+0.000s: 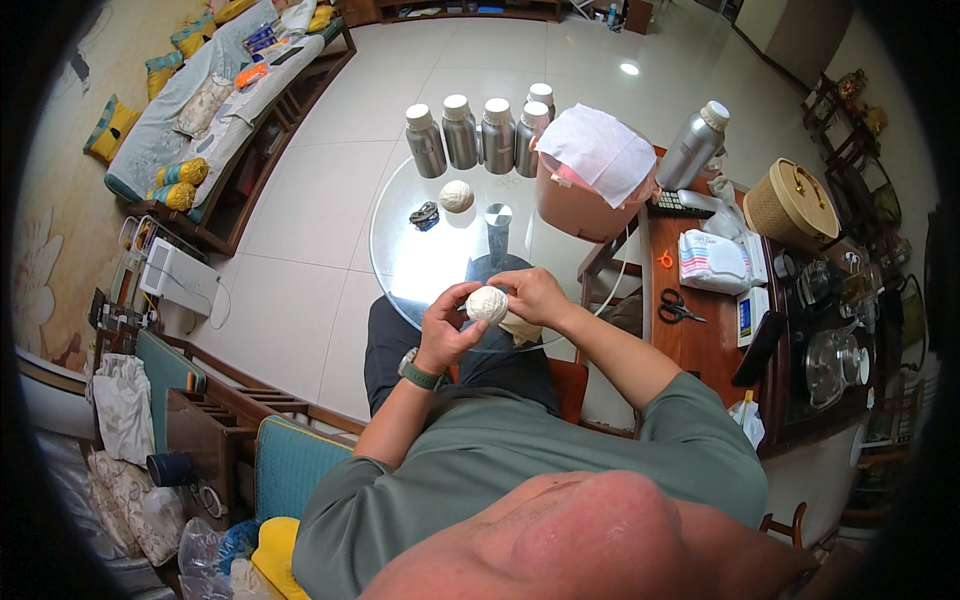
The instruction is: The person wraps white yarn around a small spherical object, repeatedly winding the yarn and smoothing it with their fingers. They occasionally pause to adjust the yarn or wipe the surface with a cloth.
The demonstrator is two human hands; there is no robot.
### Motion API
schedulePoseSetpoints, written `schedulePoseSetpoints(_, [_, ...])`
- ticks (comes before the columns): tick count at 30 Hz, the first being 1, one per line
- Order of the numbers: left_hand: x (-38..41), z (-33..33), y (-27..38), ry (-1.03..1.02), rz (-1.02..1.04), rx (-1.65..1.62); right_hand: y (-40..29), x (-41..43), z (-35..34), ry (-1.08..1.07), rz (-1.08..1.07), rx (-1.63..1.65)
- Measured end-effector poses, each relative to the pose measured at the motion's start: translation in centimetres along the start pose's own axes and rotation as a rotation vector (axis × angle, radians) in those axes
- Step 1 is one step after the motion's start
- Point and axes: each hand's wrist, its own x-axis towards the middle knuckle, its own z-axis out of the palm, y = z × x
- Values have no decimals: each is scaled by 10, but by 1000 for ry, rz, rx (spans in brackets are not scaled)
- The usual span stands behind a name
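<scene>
A cream ball wound with thread or cloth strips (pixel 487 305) is held above the near edge of the round glass table (pixel 390 247). Around its left side curl the fingers and thumb of my left hand (pixel 448 327), which wears a watch. The fingertips of my right hand (pixel 534 295) pinch at the ball's upper right; whether they hold a strand is too small to tell. A piece of cream cloth (pixel 520 328) lies below my right hand. Farther back on the glass are a second cream ball (pixel 457 196) and a dark crumpled bundle (pixel 424 216).
Several metal bottles with white caps (pixel 498 136) line the table's far side. A pink bucket (pixel 585 199) topped by a white cloth (pixel 598 150) stands at the right. Black scissors (pixel 679 307), a wipes pack (pixel 712 261) and a remote control (pixel 679 204) lie on the wooden table beyond.
</scene>
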Motion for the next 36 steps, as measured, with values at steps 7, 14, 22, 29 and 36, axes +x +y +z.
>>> schedulePoseSetpoints(7, [1, -2, -8, 139, 28, 33, -5, -3, 0, -30, -171, -82])
schedulePoseSetpoints(14, [3, 1, -7, 260, 60, 140, -14, -4, -2, -57, -219, -23])
schedulePoseSetpoints(22, [7, -4, -18, 360, -20, -220, -15, -6, 8, 52, -266, 35])
schedulePoseSetpoints(29, [10, -10, -16, 488, -32, -313, -21, -10, 9, -60, -382, 110])
schedulePoseSetpoints(36, [7, -7, -28, 251, -6, -5, -33, -10, -3, -80, -338, 213])
